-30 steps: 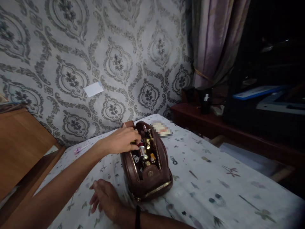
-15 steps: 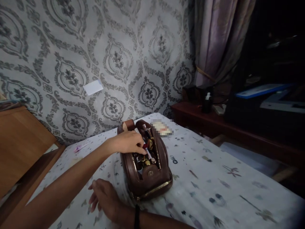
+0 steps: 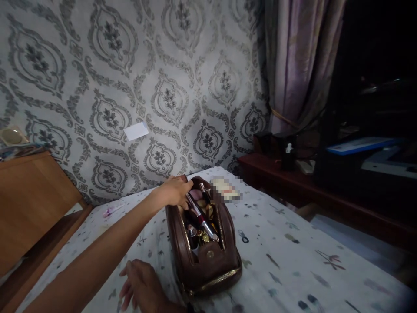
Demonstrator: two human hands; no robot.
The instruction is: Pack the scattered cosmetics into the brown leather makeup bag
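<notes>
A brown leather zip bag [image 3: 215,267] stands unzipped on the bed, its opening facing up. My left hand [image 3: 176,191] lies at the bag's far left rim, fingers curled over the edge and partly hidden. Beside that hand, a slim tube with silver and dark red parts [image 3: 202,222] lies along the opening. Gold-coloured pieces [image 3: 205,237] and other small cosmetic-like items fill the inside. My right hand [image 3: 143,284] hovers or rests low, left of the bag, fingers loosely bent and apart, holding nothing.
White printed sheet [image 3: 280,261] covers the bed. A blurred yellowish item [image 3: 225,190] lies behind the bag, a small pink item [image 3: 112,210] at the left. A wooden headboard [image 3: 39,191] stands left, a dark red shelf with a bottle [image 3: 288,157] right. Patterned wall behind.
My left hand has moved from over the bag's contents to its far left rim, leaving the tube uncovered. The view has tilted up slightly, and my right hand sits lower in frame.
</notes>
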